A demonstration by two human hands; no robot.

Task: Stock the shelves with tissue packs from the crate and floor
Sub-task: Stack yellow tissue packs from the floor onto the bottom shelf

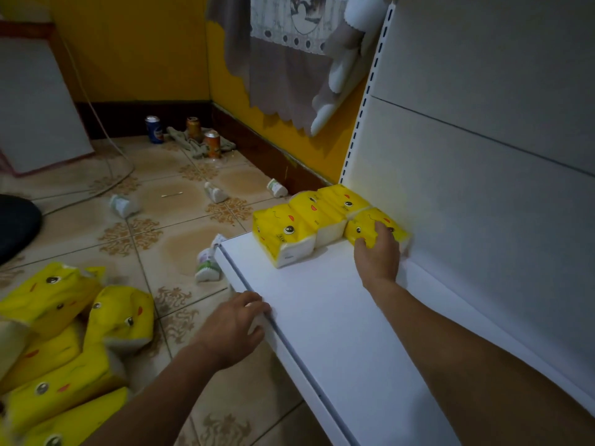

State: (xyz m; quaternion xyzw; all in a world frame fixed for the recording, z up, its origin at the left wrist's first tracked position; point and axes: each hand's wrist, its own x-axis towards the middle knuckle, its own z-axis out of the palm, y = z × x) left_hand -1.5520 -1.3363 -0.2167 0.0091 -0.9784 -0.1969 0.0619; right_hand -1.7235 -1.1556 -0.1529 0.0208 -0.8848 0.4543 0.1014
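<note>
White shelf (pixel 338 317) stands over patterned tan floor tiles (pixel 180 246), with yellow walls (pixel 128 43) beyond. Left of the shelf lies a heap of yellow tissue packs (pixel 74 349); three packs (pixel 289 230) sit at its far end. The right hand (pixel 378 252) grips a fourth pack (pixel 362 225) at the shelf's back, and the left hand (pixel 235 323) curls over its front edge. The pack print is too small to read.

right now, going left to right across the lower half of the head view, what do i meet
pile of tissue packs on the floor → left hand gripping the front edge of the shelf → row of three packs on it → right hand holding a fourth pack → white back panel
</note>
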